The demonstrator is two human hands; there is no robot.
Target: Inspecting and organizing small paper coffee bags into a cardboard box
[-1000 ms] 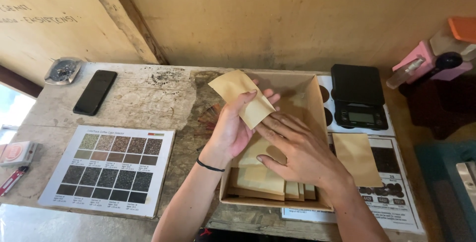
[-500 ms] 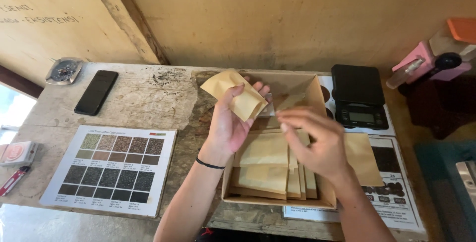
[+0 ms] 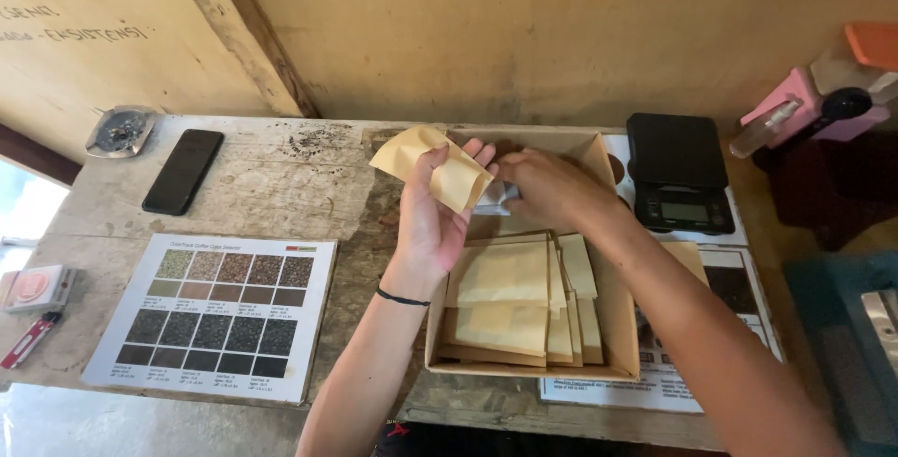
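Note:
My left hand (image 3: 432, 218) holds a tan paper pouch (image 3: 426, 165) up over the left rim of an open cardboard box (image 3: 621, 326). The pouch is tilted and bent around my thumb. My right hand (image 3: 545, 186) sits just to its right, over the far end of the box, fingers curled on a small grey-white piece next to the pouch's edge; what that piece is cannot be made out. Inside the box lie several more flat tan pouches (image 3: 510, 298), stacked and overlapping.
A colour sample chart (image 3: 220, 312) lies front left. A black phone (image 3: 183, 171) and a metal ashtray (image 3: 120, 130) are at the back left. A black scale (image 3: 679, 173) stands right of the box, printed sheets (image 3: 720, 326) under it. Pink and orange objects (image 3: 823, 92) sit far right.
My right hand has left the pouches in the box and moved up and back to meet the pouch in my left hand. The left hand has stayed raised with the pouch.

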